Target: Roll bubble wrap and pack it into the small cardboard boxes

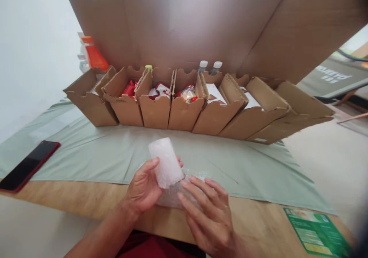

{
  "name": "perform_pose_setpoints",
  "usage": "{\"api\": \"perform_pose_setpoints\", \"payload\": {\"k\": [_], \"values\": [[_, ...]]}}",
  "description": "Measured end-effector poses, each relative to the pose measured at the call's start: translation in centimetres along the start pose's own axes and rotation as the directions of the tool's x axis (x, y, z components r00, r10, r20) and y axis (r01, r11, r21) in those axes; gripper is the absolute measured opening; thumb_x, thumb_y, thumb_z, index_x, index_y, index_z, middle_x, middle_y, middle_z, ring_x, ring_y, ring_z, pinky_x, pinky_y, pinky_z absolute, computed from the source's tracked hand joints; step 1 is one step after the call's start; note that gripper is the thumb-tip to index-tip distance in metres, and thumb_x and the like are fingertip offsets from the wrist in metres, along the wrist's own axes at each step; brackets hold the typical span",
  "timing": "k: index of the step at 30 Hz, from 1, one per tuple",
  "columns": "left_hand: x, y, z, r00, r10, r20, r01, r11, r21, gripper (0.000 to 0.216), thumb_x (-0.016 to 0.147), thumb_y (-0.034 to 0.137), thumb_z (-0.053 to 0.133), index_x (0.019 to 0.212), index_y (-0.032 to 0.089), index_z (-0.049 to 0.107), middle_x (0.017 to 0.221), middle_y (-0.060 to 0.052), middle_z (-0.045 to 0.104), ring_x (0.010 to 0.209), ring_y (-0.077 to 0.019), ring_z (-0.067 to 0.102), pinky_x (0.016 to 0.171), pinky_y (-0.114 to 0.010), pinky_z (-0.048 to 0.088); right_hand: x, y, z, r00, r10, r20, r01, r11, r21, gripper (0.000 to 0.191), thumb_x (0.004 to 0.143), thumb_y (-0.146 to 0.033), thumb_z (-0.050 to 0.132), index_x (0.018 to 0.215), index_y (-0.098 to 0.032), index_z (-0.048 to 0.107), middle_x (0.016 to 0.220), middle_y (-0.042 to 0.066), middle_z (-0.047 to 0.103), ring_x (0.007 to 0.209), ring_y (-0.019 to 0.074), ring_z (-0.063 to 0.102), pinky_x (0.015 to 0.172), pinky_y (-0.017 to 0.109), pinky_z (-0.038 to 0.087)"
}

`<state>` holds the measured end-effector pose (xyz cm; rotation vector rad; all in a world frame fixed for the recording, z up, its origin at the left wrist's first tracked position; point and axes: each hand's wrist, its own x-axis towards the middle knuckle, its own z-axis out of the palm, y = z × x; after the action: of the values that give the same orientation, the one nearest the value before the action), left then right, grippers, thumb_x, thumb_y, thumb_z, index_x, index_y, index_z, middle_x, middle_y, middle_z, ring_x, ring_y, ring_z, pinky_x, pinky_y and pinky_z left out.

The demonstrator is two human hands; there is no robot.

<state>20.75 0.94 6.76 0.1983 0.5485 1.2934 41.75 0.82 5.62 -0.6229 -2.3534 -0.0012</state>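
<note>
My left hand (146, 189) is closed around a white bundle (166, 162) that looks wrapped in bubble wrap, with the thumb on its near left side and fingertips showing past its right edge. What lies inside the bundle cannot be made out. My right hand (208, 212) is just to the right, its fingers stretched out with the tips close to the bundle's lower end. Whether those fingertips touch it is unclear. Below and behind the hands, a clear sheet of bubble wrap (169, 198) lies on the table, partly hidden by them.
Several cardboard bins (185, 114) stand in a row at the back, holding packets and white boxes, before a tall cardboard panel (184, 24). A phone (30, 166) lies on the left of the green cloth (115, 150). At right front is a green printed packet (316, 231).
</note>
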Motion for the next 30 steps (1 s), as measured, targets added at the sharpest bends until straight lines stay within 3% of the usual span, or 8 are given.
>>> {"api": "perform_pose_setpoints", "payload": {"k": [4,8,13,17,19,22,24,30], "values": [[0.0,-0.6,-0.3,0.992,0.042,0.118,-0.038,0.999,-0.035,0.046,0.079,0.027,0.077,0.123,0.015,0.07,0.123,-0.012,0.077,0.12,-0.0303,0.068,0.109,-0.049,0.05,1.1,0.1,-0.5,0.959,0.273,-0.078,-0.263,0.957,0.121,0.048,0.096,-0.019,0.062,0.143,-0.02,0.053,0.14,0.016,0.061,0.126,0.0302,0.06,0.102,0.047,0.048],[0.0,-1.6,-0.5,0.978,-0.043,0.206,0.058,0.996,-0.068,0.044,0.085,0.048,0.074,0.115,0.015,0.075,0.117,-0.01,0.078,0.125,-0.0321,0.066,0.111,-0.043,0.047,2.7,0.0,0.6,0.94,0.337,-0.049,-0.327,0.934,0.143,0.057,0.099,-0.031,0.064,0.152,-0.022,0.043,0.134,0.014,0.065,0.119,0.0307,0.064,0.096,0.046,0.052],[-1.0,-1.0,-1.7,0.983,-0.049,0.177,0.052,0.999,-0.014,0.084,0.076,0.079,0.072,0.132,0.016,0.068,0.134,-0.016,0.071,0.141,-0.0417,0.052,0.119,-0.055,0.038,3.3,0.1,1.0,0.895,0.429,-0.122,-0.401,0.894,0.199,0.042,0.1,-0.023,0.064,0.141,-0.028,0.054,0.12,0.007,0.071,0.101,0.024,0.068,0.09,0.04,0.055],[-1.8,-0.9,-2.4,0.998,0.027,0.064,-0.035,0.99,0.135,0.08,0.072,0.063,0.087,0.136,0.021,0.066,0.133,-0.012,0.072,0.137,-0.038,0.056,0.118,-0.051,0.04,3.2,-0.2,0.9,0.864,0.49,-0.118,-0.436,0.844,0.311,0.038,0.098,-0.02,0.065,0.134,-0.03,0.062,0.12,0.006,0.071,0.102,0.0234,0.068,0.092,0.04,0.056],[-1.8,-1.2,-2.4,0.999,0.046,-0.022,-0.04,0.977,0.208,0.064,0.072,0.044,0.092,0.129,0.022,0.07,0.123,-0.01,0.076,0.126,-0.0347,0.065,0.113,-0.048,0.045,3.0,-0.2,1.2,0.773,0.634,-0.023,-0.545,0.681,0.49,0.033,0.097,-0.028,0.068,0.13,-0.031,0.066,0.118,0.005,0.073,0.1,0.0232,0.07,0.089,0.038,0.058],[-1.6,-1.1,-2.2,0.993,0.036,-0.115,-0.006,0.969,0.249,0.046,0.07,0.032,0.092,0.11,0.018,0.076,0.106,-0.009,0.08,0.108,-0.0326,0.074,0.101,-0.045,0.054,2.5,0.2,1.8,0.499,0.826,0.26,-0.679,0.187,0.71,0.035,0.093,-0.047,0.073,0.122,-0.029,0.069,0.12,0.007,0.073,0.1,0.024,0.071,0.083,0.035,0.06],[-1.8,-0.6,-1.9,0.993,0.032,-0.114,-0.003,0.97,0.243,0.043,0.07,0.032,0.091,0.107,0.017,0.076,0.102,-0.009,0.08,0.106,-0.0325,0.075,0.098,-0.044,0.056,2.1,0.5,2.0,0.39,0.828,0.404,-0.654,-0.06,0.754,0.046,0.091,-0.06,0.069,0.122,-0.026,0.067,0.128,0.011,0.07,0.102,0.0257,0.071,0.082,0.037,0.059],[-3.5,1.4,-1.6,0.998,-0.04,0.053,0.027,0.975,0.222,0.05,0.07,0.035,0.089,0.115,0.018,0.076,0.086,-0.005,0.08,0.098,-0.0302,0.077,0.093,-0.038,0.058,1.1,0.1,1.6,0.506,0.712,0.487,-0.572,-0.145,0.807,0.089,0.081,-0.077,0.071,0.15,-0.028,0.045,0.146,0.015,0.059,0.125,0.0329,0.063,0.099,0.046,0.055]]}}
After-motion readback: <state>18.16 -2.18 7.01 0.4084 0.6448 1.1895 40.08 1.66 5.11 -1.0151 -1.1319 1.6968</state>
